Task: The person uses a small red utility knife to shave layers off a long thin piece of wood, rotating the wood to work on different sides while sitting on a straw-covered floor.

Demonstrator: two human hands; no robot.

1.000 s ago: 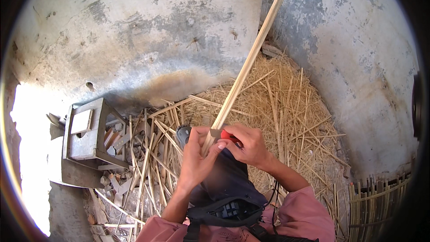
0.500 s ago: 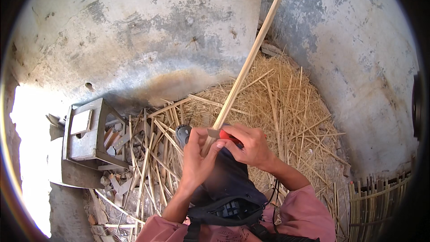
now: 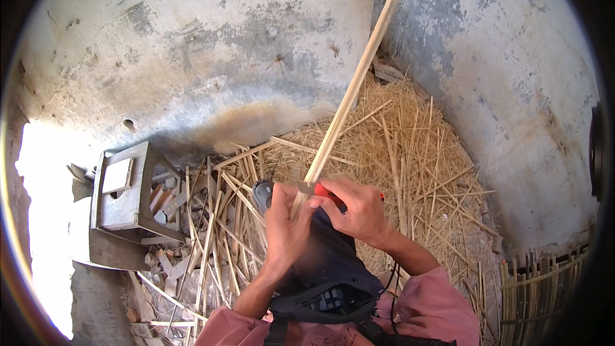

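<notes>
A long, pale bamboo strip (image 3: pixel 350 96) slants from my lap up toward the top right. My left hand (image 3: pixel 282 234) closes around its lower end, thumb and fingers pinching the strip. In my right hand (image 3: pixel 360 210) is a knife (image 3: pixel 307 188) with a red and black handle. Its short, grey blade lies across the strip, touching it just above my left fingers. Both hands are close together over my dark trousers, their thumbs almost meeting. Part of the handle is hidden by my right fingers.
Shavings and thin strips (image 3: pixel 410 154) cover the floor ahead and right. A worn wooden stool (image 3: pixel 131 186) lies tipped at left beside rubble. A slatted bamboo piece (image 3: pixel 541 291) stands at lower right. Peeling walls (image 3: pixel 224 32) meet behind; an open dark pouch (image 3: pixel 327 304) sits at my waist.
The strip has shifted slightly left at its upper part. The blade has turned a little and now shows as a darker grey. Both hands keep their grips in nearly the same place.
</notes>
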